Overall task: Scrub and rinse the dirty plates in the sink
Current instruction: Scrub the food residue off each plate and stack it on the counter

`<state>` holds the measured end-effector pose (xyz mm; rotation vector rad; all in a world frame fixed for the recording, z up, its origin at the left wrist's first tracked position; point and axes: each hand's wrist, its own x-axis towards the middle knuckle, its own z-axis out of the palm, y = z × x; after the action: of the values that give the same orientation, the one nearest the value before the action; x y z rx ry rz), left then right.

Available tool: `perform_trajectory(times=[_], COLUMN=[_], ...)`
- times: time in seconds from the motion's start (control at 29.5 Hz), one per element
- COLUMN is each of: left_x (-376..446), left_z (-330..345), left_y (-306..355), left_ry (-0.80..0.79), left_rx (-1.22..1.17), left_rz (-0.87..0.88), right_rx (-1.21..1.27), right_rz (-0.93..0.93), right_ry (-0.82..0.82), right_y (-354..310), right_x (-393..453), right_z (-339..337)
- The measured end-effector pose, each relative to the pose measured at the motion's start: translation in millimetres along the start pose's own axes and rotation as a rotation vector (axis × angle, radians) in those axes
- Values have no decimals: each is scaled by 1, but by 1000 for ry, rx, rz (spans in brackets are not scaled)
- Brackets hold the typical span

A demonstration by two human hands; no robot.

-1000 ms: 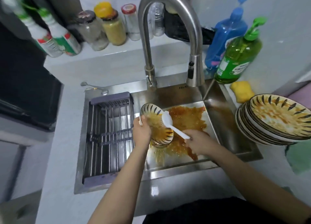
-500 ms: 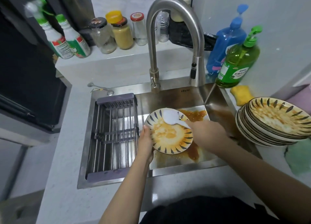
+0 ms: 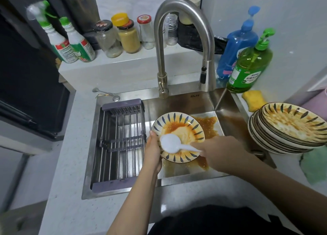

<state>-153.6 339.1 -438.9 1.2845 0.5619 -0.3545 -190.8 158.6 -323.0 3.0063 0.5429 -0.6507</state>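
Centrally, low in the frame, a round ceramic plate with dark leaf-stroke rim and orange sauce smears (image 3: 178, 128) is held over the stainless steel sink basin (image 3: 230, 121). The left hand (image 3: 153, 150) grips the plate's lower-left rim, thumb laid on the upper face, fingers hidden beneath. The right hand (image 3: 215, 150) is closed round the handle of a white plastic spoon-shaped scraper (image 3: 170, 143); the handle runs into the fist, and the scraper's rounded head lies on the plate's lower-left part, just beside the left thumb. Brown-orange sauce residue (image 3: 207, 124) is spread on the basin floor right of and below the plate. A purple-framed wire drying rack (image 3: 120, 144) is set across the left half of the sink. A brushed steel arched faucet (image 3: 184, 40) rises at upper centre; no water is seen at its spout. At the right edge, a stack of dirty matching plates (image 3: 288, 130) sits on the white counter (image 3: 70, 181), tilted, the top one smeared orange. A yellow sponge (image 3: 254, 100) lies just behind the stack. A green dish-soap pump bottle (image 3: 249, 66) and a blue pump bottle (image 3: 235, 47) stand at upper right. Glass jars (image 3: 123, 38) and two spray bottles (image 3: 70, 42) are lined on the ledge at upper left.
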Motion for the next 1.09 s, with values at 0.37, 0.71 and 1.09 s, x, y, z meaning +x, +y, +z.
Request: perform_trajectory(times=[0.37,0.71,1.09], left_x=[2,4,2], left_z=[-2,7,11], left_y=[5,18,19], left_ry=[24,117,141], left_rx=[-57,-80,13], left_rz=[16,69,150], right_rx=[-65,44,18], right_rz=[-55,-36,-71], right_ry=[13,-19,-138], right_y=[3,-4,6], right_x=[-7,0,5], right_z=[-10,-9,-12])
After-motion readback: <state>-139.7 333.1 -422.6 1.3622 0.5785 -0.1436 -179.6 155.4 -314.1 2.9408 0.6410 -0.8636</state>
